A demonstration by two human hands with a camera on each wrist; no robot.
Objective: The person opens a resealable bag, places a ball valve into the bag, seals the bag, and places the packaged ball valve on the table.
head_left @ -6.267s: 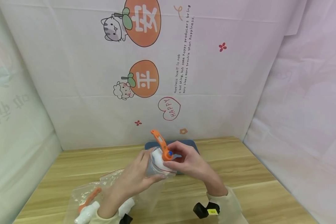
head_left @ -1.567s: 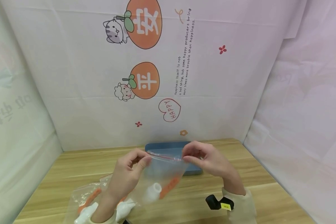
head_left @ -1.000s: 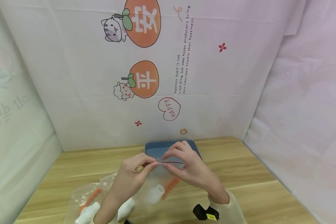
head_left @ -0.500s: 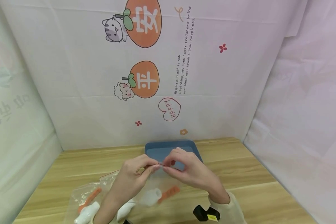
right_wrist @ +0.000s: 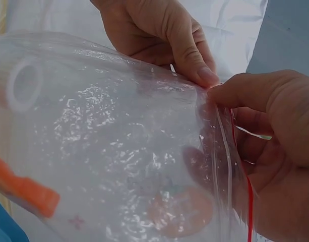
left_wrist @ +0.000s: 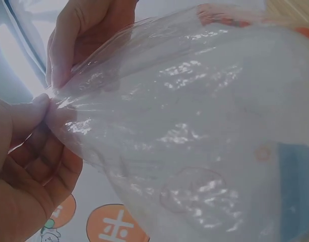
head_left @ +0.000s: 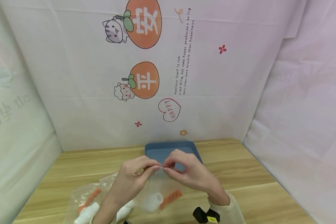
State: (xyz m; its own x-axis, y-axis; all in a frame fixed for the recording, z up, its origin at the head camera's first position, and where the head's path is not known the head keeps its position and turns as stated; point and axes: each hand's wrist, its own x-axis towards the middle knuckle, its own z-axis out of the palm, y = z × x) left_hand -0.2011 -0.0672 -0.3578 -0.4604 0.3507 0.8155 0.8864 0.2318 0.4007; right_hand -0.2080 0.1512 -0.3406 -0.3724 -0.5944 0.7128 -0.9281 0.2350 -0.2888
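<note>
My left hand (head_left: 133, 175) and right hand (head_left: 189, 171) meet in front of the tray, each pinching the top edge of a clear zip-lock bag (left_wrist: 179, 116) between thumb and forefinger. The bag hangs below them, and its red seal line shows in the right wrist view. Inside lie a white piece with a round opening (head_left: 153, 202) and an orange strip-like part (head_left: 170, 199). In the right wrist view, the white piece (right_wrist: 24, 83) and orange part (right_wrist: 28, 190) show through the film. Whether the seal is fully closed at the pinch cannot be told.
A blue tray (head_left: 168, 145) stands behind the hands near the back cloth. At front left, clear bags (head_left: 78, 194) lie on the wooden table (head_left: 249, 174) with another orange part (head_left: 90, 199) and white pieces (head_left: 86, 213). The left forearm partly hides them.
Earlier the right hand put the orange and white parts into the bag's mouth. Then the hands held its edge apart; the right hand has since moved left along the seal, close to the left hand.
</note>
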